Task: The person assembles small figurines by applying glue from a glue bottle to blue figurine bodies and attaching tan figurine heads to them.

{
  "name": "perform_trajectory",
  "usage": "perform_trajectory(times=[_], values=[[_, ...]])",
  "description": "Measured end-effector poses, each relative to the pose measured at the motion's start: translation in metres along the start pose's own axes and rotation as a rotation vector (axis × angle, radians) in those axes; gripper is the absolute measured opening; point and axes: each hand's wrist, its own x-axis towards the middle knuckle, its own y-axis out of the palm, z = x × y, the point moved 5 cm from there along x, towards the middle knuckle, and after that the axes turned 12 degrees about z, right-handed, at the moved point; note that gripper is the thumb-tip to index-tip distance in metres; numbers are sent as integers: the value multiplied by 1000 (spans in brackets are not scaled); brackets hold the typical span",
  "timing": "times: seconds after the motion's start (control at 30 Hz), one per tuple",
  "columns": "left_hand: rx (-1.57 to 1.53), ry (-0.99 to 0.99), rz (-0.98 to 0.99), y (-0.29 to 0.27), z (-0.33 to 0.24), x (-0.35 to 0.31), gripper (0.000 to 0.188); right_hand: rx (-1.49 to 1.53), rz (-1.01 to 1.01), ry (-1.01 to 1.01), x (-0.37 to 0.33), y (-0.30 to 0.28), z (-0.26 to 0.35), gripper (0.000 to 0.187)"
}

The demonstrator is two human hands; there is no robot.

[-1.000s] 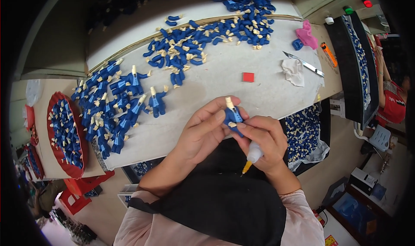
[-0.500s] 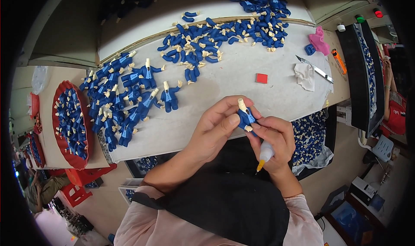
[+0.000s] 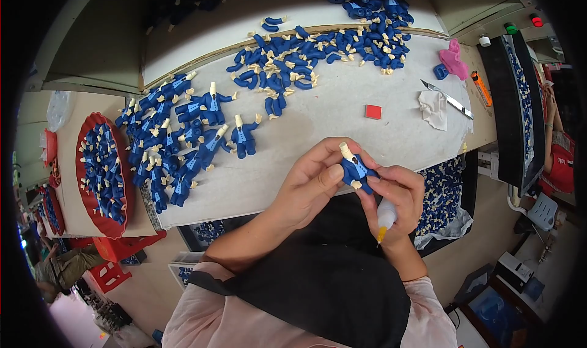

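Between both hands, above the table's near edge, is a small figure body (image 3: pixel 356 167) in a blue jacket with a light-blue front and a cream neck peg. My left hand (image 3: pixel 315 180) is closed on its left side, the thumb near a cream hand. My right hand (image 3: pixel 400 195) pinches its other side with thumb and fingers. Tucked in that same right hand is a white squeeze bottle (image 3: pixel 386 215), its yellow nozzle and thin tip pointing down toward me. Fingers hide part of the figure's arms.
Similar figure bodies (image 3: pixel 183 137) lie at the left, beside a red basin (image 3: pixel 126 207) of blue parts. Loose blue arms (image 3: pixel 293 57) are heaped at the back. A red block (image 3: pixel 373 112), white tissue (image 3: pixel 433 109), open-bladed knife (image 3: pixel 449 99), orange cutter (image 3: pixel 481 88) and pink cloth (image 3: pixel 453 59) lie rightward.
The figure has turned slightly, so its light-blue front shows more. Both hands still hold it, and the bottle has shifted a little to the right with my right hand.
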Motion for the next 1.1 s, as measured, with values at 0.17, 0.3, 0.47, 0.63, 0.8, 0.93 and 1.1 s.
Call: perform_trajectory(times=[0.17,0.3,0.47,0.63,0.8,0.93,1.1], values=[[-148,36,97,0,4,0,30,-24,-10,-46,0,-2,7,30],[-96,38,100,-1,3,-1,31,-14,0,-45,0,-1,6,30],[49,94,79,0,0,-2,31,29,-15,-29,-1,0,2,30],[287,88,67,4,-7,-3,31,95,-12,17,-3,1,-7,29],[427,85,3,8,-11,-4,35,48,-31,26,-8,3,-8,27],[149,-56,-139,1,-9,-4,36,-61,69,-120,-1,5,3,40],[-127,-79,-230,-10,-5,-6,36,379,152,142,-1,-6,-13,43]])
